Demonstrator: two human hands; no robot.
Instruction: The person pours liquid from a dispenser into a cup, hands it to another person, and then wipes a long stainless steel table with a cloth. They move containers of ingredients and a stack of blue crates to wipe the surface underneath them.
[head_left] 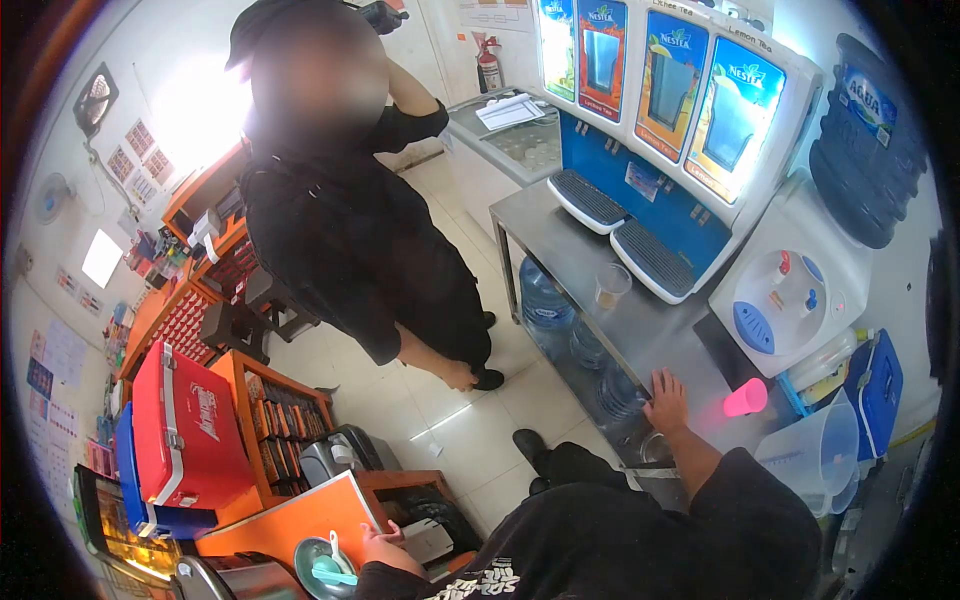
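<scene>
A: Where does the wearer's right hand (666,400) rest?

B: On the near edge of a stainless-steel table (640,325), fingers spread wide and nothing visible in their grasp.

A: And the left hand (385,550)?

B: Low at the edge of an orange-topped counter (320,508), fingers loosely bent; whether they close on anything, I cannot tell. Just left of it sits a bowl (303,568) with a white-handled utensil (334,545) and a turquoise one (335,577).

A: What stands nearest the right hand?

B: A bright pink cup (744,398), near it on the right and apart from the fingers. Beyond the fingertips, a clear plastic cup (612,285) stands before the drip trays (655,262) of a Nestea drink dispenser (640,190). Farther right of the hand is a white water dispenser (800,290) topped by an Aqua bottle (868,130).

A: Anyone else pictured?

B: A co-worker (365,240) in black, standing across the tiled floor (520,385) beyond both hands, one arm hanging low, the other raised beside the head.
</scene>
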